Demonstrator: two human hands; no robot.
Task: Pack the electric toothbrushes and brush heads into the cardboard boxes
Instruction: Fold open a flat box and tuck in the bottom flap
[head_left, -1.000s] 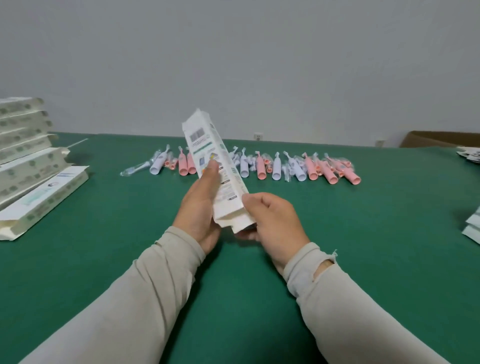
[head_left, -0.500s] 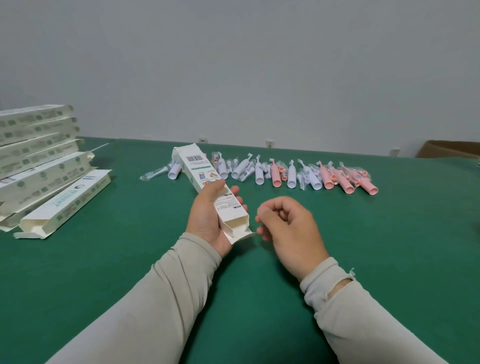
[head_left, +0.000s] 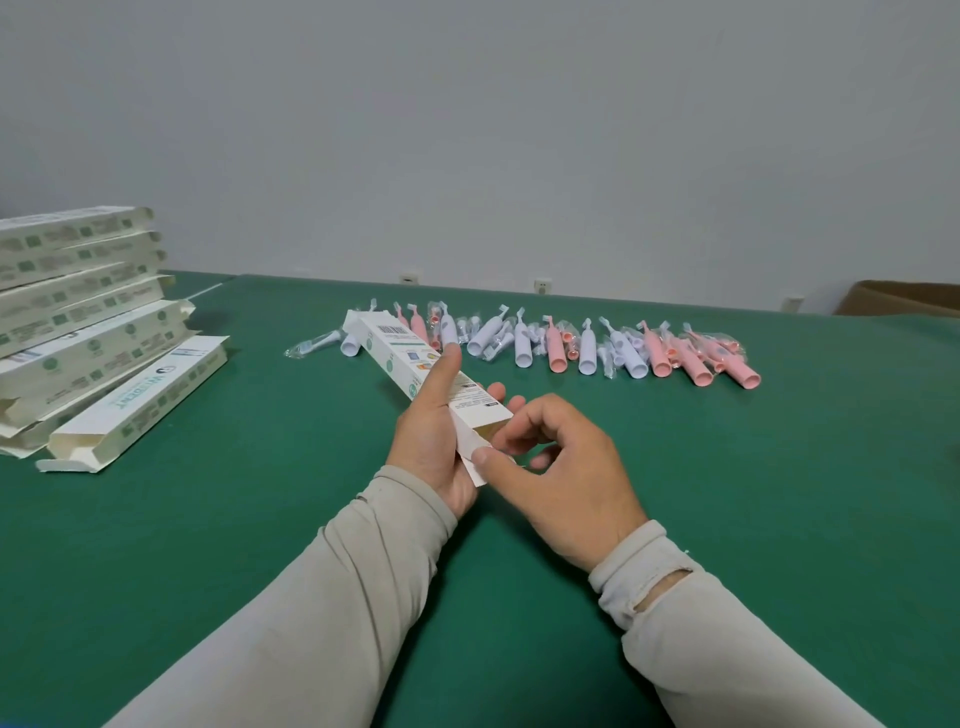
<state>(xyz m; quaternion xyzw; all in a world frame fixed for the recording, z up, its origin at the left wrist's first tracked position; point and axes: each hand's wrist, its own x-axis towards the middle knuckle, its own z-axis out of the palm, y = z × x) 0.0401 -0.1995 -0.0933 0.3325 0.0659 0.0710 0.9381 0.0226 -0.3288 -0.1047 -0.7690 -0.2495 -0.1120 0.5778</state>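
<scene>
Over the table: left hand gripped a box; right hand pinched its near flap. Step: opening the box. Next likely called for a toothbrush.

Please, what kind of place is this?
Probably a small packing workstation: a green table holds a row of toothbrushes, a stack of boxes, and the left hand holds one box.

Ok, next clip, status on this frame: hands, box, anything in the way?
Left hand grips box, near end open. Right hand pinches the end flap. Toothbrushes in a row behind, unpacked. Nothing in the way.
</scene>
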